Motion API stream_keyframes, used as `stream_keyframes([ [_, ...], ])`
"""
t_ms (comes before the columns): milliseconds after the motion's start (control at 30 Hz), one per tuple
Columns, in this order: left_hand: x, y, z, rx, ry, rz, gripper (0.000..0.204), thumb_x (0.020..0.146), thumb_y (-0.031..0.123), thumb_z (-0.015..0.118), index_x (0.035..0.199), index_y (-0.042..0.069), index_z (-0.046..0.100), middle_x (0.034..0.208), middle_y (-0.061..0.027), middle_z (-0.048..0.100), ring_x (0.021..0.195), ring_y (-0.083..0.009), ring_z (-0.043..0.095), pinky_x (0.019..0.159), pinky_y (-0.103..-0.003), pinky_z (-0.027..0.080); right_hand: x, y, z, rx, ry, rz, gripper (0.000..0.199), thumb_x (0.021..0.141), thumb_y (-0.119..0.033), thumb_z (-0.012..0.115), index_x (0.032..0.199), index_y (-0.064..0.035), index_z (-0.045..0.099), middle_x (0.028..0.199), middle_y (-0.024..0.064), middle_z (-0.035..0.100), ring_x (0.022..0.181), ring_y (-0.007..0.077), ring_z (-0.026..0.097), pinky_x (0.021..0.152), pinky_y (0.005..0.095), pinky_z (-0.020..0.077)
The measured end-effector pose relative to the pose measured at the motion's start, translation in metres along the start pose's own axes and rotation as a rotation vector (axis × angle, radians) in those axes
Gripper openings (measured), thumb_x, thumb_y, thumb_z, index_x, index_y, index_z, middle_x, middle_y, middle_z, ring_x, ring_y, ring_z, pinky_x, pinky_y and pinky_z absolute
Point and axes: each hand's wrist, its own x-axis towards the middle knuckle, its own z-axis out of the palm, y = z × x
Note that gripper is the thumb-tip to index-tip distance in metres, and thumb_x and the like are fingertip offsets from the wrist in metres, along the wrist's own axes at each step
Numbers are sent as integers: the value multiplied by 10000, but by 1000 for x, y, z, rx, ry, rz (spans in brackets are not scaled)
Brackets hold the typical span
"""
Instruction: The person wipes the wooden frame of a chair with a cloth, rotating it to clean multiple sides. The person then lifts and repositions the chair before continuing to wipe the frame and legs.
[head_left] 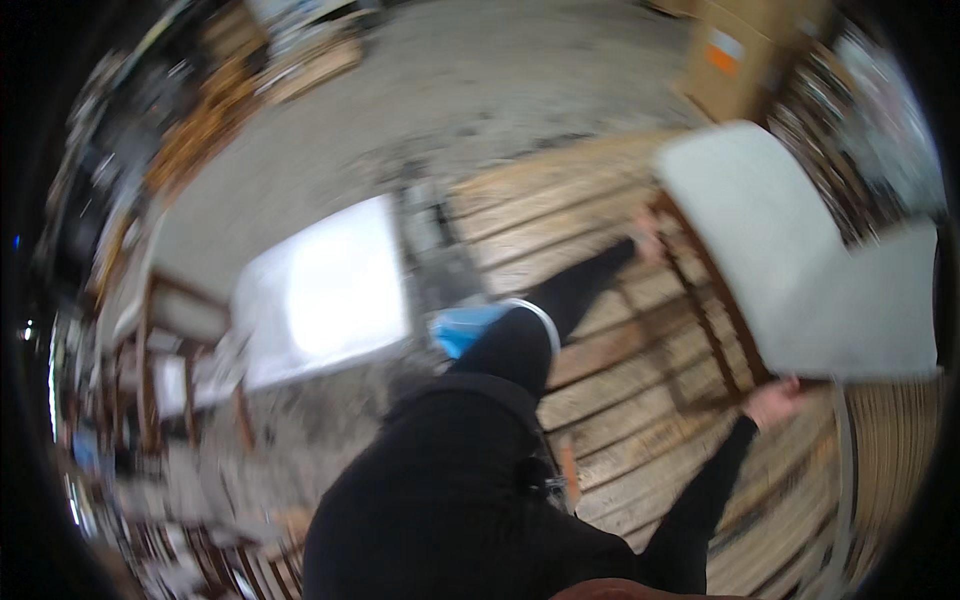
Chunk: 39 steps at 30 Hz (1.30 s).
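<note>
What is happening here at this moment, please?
A person in black sleeves is handling a chair with a pale padded seat and back. The left hand is at the dark wooden frame near the upper edge, and the right hand is at the lower edge. The chair is tilted over a platform of wooden planks. More chairs and a bright white panel are to the left. The picture is blurred, so the exact grip is unclear.

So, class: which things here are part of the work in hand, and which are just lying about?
In hand: chair, gripped by left hand and right hand.

Lying about: white board, cardboard box, other chairs, blue object.
</note>
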Motion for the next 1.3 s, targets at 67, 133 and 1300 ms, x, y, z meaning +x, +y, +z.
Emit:
stream_keyframes([
  [67, -74, 13, 8, 81, 8, -26, 354, 781, 160, 650, 1103, 27, 588, 1066, -171, 641, 999, -293, 648, 851, -454, 542, 3, 1, -14, 5, -3, -79, 402, 1009, -141, 559, 1316, 87, 434, 1191, 277, 617, 1064, 332, 639, 962, 410, 507],
  [133, -176, 11, -3, 44, -178, -72, 285, 813, 180, 615, 1049, 21, 607, 1008, -171, 653, 954, -296, 660, 823, -451, 547, 7, 1, -27, 54, -41, -85, 536, 1007, -175, 575, 1423, 88, 363, 1318, 307, 546, 1190, 381, 579, 1072, 449, 430],
  [1300, -1187, 86, -615, 59, 1731, -923, 355, 983, 297, 628, 737, 45, 581, 597, -31, 569, 487, -129, 572, 459, -289, 471, -1168, -518, -81, 139, -1998, -1466, 910, 772, -457, 799, 1530, -330, 312, 1570, 239, 181, 1357, 523, 349, 1051, 559, 438],
])
